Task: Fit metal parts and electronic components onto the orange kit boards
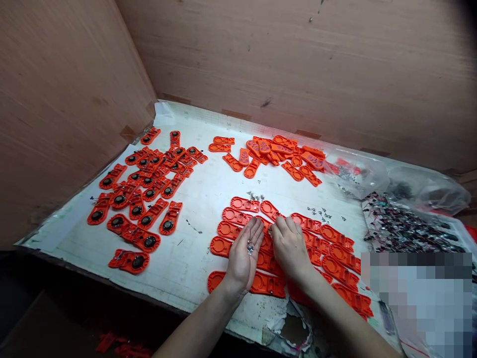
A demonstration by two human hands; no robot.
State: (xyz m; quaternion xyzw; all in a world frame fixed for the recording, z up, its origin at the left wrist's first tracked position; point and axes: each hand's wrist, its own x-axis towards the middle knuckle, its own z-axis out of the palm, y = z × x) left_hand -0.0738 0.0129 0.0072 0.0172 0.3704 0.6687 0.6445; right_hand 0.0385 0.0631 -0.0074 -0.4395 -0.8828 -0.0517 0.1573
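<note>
Palm up, my left hand (244, 253) is open with its fingers stretched out, and several small metal pieces (250, 247) lie in its palm. Just to its right, my right hand (289, 243) has its fingers pinched together over the orange casings; what they hold, if anything, is hidden. Rows of orange plastic casings (220, 246) with round recesses lie under and around both hands. Small metal bits (255, 196) are scattered behind the rows, with more (322, 215) to the right.
Orange casings with black round parts (150, 242) cover the left side. A pile of orange casings (276, 149) lies at the back. Clear plastic bags (357, 171) and a heap of wired components (410, 223) are at the right. The white table surface (201, 194) has a torn front edge.
</note>
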